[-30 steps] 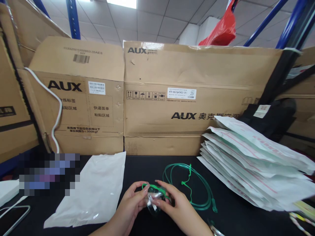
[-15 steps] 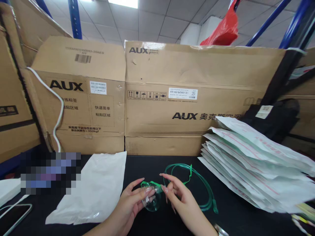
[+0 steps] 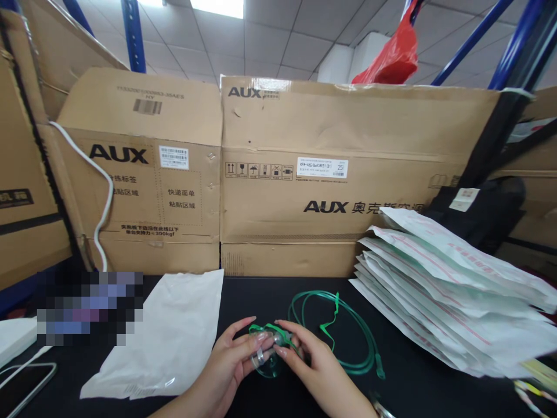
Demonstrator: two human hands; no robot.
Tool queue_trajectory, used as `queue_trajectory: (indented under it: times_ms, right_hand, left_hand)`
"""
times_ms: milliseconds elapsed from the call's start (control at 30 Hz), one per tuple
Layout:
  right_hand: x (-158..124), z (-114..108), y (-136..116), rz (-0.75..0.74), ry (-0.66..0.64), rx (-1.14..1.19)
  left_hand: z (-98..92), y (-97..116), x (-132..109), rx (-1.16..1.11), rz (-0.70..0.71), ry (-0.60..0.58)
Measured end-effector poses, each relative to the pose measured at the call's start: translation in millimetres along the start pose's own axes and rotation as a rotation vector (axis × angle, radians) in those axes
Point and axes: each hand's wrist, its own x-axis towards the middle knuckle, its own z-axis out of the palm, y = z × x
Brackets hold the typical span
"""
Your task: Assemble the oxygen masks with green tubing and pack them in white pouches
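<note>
**Inspector:** Two hands at the near edge of the worktop point(image 3: 243, 290). Take it left to right.

**Onlooker:** Far left, a phone point(image 3: 20, 386) lies flat at the corner. Next, a flat white pouch point(image 3: 169, 337) on the dark surface, untouched. Then the left hand point(image 3: 230, 366), fingers curled and pinching the clear mask point(image 3: 266, 363) from its left side. The mask sits just off the worktop between both hands, with a green strap point(image 3: 265, 331) across its top.

**Inspector:** And the right hand?

**Onlooker:** The right hand point(image 3: 311, 366) is closed in on the mask's right side, fingertips pressed to the strap and rim. Half a second ago it stood apart from the mask, fingers spread and lifted; now it is back in contact.

**Inspector:** Meaning?

**Onlooker:** My judgement: a regrip, not a release. The mask is again held from both sides, much as it was a second ago. The left hand has kept its pinch throughout.

**Inspector:** Anything else shifted?

**Onlooker:** Little. The coiled green tubing point(image 3: 348, 337) lies just right of the hands, on the worktop, its coil unchanged. Further right, the stack of sealed pouches point(image 3: 444, 296) leans as before. Cardboard boxes point(image 3: 304, 174) stand behind. The view itself has barely moved.
</note>
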Motion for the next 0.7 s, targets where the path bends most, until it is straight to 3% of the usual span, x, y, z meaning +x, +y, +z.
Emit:
queue_trajectory:
  times_ms: [233,700]
  right_hand:
    - [-2.0,0.3,-0.4,-0.038,0.000,-0.116]
    - [-1.8,0.1,0.7,-0.044,-0.010,-0.134]
  left_hand:
    - [-1.6,0.6,-1.8,0.012,-0.014,-0.033]
    - [-2.1,2.7,-2.4,0.025,-0.006,-0.050]
